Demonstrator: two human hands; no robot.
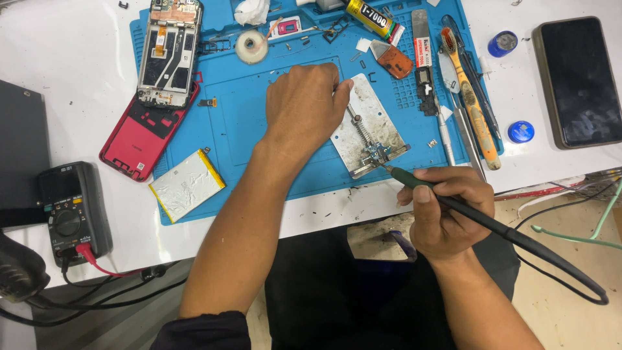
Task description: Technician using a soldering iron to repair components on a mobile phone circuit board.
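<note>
1. Right hand (447,210), at the near edge of the table (78,65): fingers closed around a dark soldering iron (453,207), cable trailing off past the edge; its tip meets a small part clamped at the near end of the metal holder (369,126).
2. Metal holder: a scuffed plate with a spring rail, lying tilted on the blue work mat (259,129) near the mat's near edge.
3. Left hand (304,104): palm down, fingers together, pressing on the mat and touching the holder's far left side; it grips nothing.
4. Multimeter (70,210) at the table's near left edge; silver battery (188,185) on the mat's near left corner.
5. Red phone back cover (139,139) and stripped phone frame (170,48), overlapping the mat's left edge.
6. Tweezers and toothbrush (470,97) along the mat's right edge; dark phone (576,81) at the far right of the table.
</note>
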